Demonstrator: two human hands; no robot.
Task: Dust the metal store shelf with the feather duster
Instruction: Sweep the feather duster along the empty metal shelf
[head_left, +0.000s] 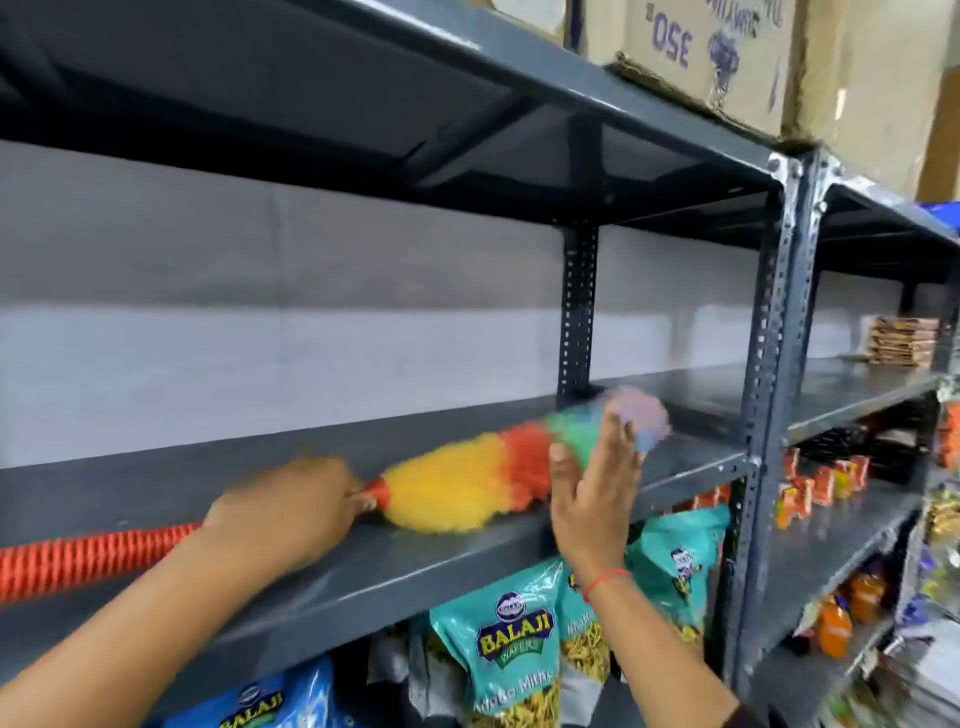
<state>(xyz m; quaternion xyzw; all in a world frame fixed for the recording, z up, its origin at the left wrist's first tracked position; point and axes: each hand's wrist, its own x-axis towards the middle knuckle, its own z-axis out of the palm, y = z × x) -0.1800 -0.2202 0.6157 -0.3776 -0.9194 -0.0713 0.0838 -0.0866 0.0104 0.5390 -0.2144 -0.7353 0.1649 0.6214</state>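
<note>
The feather duster (467, 480) lies along the grey metal shelf (415, 566), its fluffy head — yellow, red, green, pale blue — reaching toward the rear upright. The left hand (291, 512) grips its orange handle just behind the head. The right hand (592, 483) — fingers spread — rests against the duster's green part. Snack bags (514, 639) hang below.

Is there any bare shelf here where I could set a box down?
Yes: the grey shelf is bare from the feather duster to the back wall, and past the slotted upright up to the stacked packets. Below, the Balaji bags crowd the space.
</note>
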